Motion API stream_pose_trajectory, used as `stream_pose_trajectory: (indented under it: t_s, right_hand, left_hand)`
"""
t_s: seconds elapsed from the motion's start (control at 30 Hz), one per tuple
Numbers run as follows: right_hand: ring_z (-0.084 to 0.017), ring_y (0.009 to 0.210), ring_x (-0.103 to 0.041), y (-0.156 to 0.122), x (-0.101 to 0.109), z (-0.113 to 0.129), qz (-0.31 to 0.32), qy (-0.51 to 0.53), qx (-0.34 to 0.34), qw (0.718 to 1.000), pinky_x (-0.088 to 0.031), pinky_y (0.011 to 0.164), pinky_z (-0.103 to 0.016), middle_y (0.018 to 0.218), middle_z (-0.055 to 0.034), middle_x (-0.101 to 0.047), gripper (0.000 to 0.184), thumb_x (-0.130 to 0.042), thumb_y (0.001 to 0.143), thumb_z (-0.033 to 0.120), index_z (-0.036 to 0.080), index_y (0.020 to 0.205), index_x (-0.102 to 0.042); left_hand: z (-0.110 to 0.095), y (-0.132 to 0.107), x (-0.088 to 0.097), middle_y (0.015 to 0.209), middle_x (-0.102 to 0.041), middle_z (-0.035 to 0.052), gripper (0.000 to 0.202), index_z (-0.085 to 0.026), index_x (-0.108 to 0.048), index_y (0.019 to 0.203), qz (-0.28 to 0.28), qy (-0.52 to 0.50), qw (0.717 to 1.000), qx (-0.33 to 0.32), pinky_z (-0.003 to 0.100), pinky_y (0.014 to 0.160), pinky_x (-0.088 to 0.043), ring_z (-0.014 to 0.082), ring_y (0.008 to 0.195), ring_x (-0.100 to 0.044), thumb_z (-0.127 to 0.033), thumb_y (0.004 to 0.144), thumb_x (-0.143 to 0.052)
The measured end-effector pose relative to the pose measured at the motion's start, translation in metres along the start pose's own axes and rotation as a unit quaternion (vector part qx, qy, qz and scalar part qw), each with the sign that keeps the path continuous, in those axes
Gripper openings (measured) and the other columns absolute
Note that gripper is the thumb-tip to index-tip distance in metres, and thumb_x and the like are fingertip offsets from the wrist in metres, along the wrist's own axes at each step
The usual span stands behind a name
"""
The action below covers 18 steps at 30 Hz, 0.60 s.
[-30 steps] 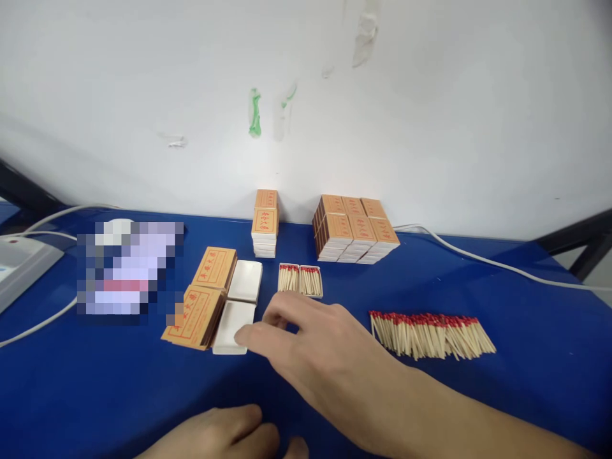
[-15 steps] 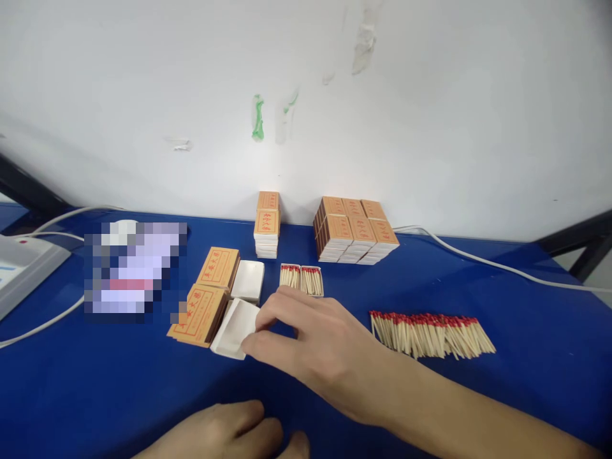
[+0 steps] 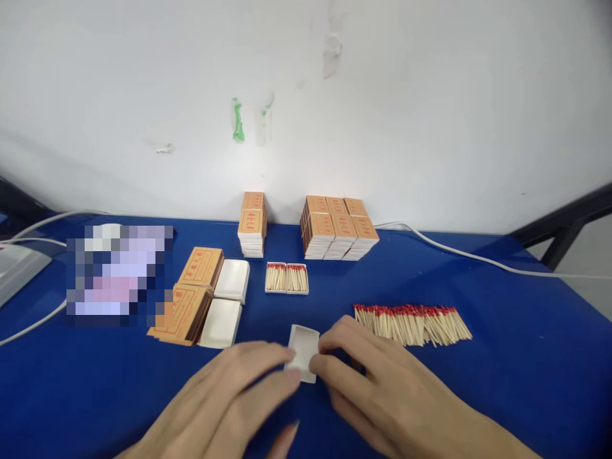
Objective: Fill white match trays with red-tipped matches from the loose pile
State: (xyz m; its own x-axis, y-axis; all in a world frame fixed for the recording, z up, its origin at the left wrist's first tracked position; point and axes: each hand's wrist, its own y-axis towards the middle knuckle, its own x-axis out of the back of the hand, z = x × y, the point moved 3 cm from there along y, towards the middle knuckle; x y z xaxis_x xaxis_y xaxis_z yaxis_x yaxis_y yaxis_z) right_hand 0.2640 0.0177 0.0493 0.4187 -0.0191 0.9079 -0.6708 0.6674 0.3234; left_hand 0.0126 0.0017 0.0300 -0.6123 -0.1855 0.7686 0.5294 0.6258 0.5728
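Observation:
A small white matchbox tray (image 3: 305,354), its inside showing, is between my hands at the front middle. My right hand (image 3: 377,376) pinches its right edge between thumb and fingers. On the other side, my left hand (image 3: 234,395) has its fingers stretched out with their tips at the tray's left edge, and its thumb stands apart. Left of my hands lie more white trays (image 3: 220,322) beside flat orange matchbox sleeves (image 3: 184,312). Just beyond, two trays filled with matches (image 3: 287,278) sit side by side. A long row of red-headed matches (image 3: 411,324) lies right of my right hand.
Along the white wall stand a narrow stack of orange matchboxes (image 3: 252,223) and a wider block of matchboxes (image 3: 338,227). A blurred-out object (image 3: 122,271) lies at the left. White cables (image 3: 454,258) run over the blue table (image 3: 86,382) on both sides.
My right hand has moved a white tray from the pile at the left to the front middle. My left hand has come up to meet it. The view has shifted slightly right.

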Motion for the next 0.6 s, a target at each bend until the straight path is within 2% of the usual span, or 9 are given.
stream_pose_trajectory:
  t_s: [0.07, 0.13, 0.2, 0.3, 0.47, 0.6]
  right_hand:
    - [-0.020, 0.090, -0.065, -0.004, -0.005, 0.000, -0.013, -0.008, 0.014, 1.000, -0.060, 0.078, -0.033, 0.104, -0.0070, -0.071, 0.021, -0.053, 0.113, 0.006, 0.017, 0.111, -0.071]
    - [-0.020, 0.090, -0.065, -0.006, -0.008, 0.001, -0.025, -0.010, 0.026, 0.999, -0.061, 0.078, -0.032, 0.103, -0.0068, -0.071, 0.022, -0.051, 0.114, 0.007, 0.017, 0.112, -0.071]
    - [-0.020, 0.091, -0.066, -0.008, -0.010, 0.001, -0.033, -0.011, 0.030, 0.999, -0.062, 0.080, -0.033, 0.103, -0.0065, -0.071, 0.024, -0.051, 0.114, 0.007, 0.017, 0.112, -0.072]
    - [-0.020, 0.093, -0.069, -0.012, -0.010, 0.004, -0.040, -0.013, 0.032, 0.999, -0.063, 0.083, -0.033, 0.101, -0.0057, -0.073, 0.027, -0.050, 0.115, 0.006, 0.018, 0.107, -0.073]
    - [-0.020, 0.098, -0.073, -0.018, -0.005, 0.007, -0.034, -0.024, -0.004, 0.999, -0.063, 0.089, -0.033, 0.103, -0.0057, -0.077, 0.028, -0.051, 0.115, 0.006, 0.018, 0.109, -0.076]
    - [-0.018, 0.093, -0.073, -0.017, 0.002, 0.007, -0.059, -0.019, 0.000, 0.998, -0.063, 0.089, -0.031, 0.100, -0.0047, -0.080, 0.032, -0.049, 0.117, 0.006, 0.018, 0.109, -0.078]
  left_hand:
    - [0.001, 0.014, -0.004, 0.152, -0.077, 0.0101, 0.050, -0.020, -0.062, 0.157, 0.041, -0.023, 0.999, 0.012, 0.030, 0.120, -0.066, 0.0203, 0.142, -0.077, -0.022, 0.107, -0.069]
    - [0.001, 0.021, -0.007, 0.159, -0.073, 0.0114, 0.050, -0.019, -0.060, 0.160, 0.092, -0.036, 0.995, -0.004, 0.030, 0.124, -0.063, 0.0192, 0.150, -0.072, -0.020, 0.110, -0.065]
    - [0.000, 0.023, -0.007, 0.162, -0.071, 0.0114, 0.048, -0.018, -0.060, 0.161, 0.119, -0.031, 0.992, -0.020, 0.031, 0.127, -0.060, 0.0190, 0.154, -0.069, -0.019, 0.113, -0.063]
    - [0.001, 0.021, -0.007, 0.167, -0.068, 0.0111, 0.045, -0.018, -0.061, 0.161, 0.132, 0.006, 0.991, -0.035, 0.033, 0.130, -0.058, 0.0198, 0.157, -0.066, -0.023, 0.116, -0.062]
    - [0.003, 0.021, -0.007, 0.151, -0.079, 0.0049, 0.035, -0.021, -0.067, 0.153, 0.125, 0.020, 0.991, -0.040, 0.024, 0.124, -0.058, 0.0127, 0.142, -0.076, -0.033, 0.123, -0.054]
    - [0.007, 0.016, -0.010, 0.155, -0.078, 0.0028, 0.037, -0.024, -0.067, 0.155, 0.149, 0.031, 0.988, -0.039, 0.025, 0.127, -0.057, 0.0130, 0.144, -0.075, -0.038, 0.123, -0.057]
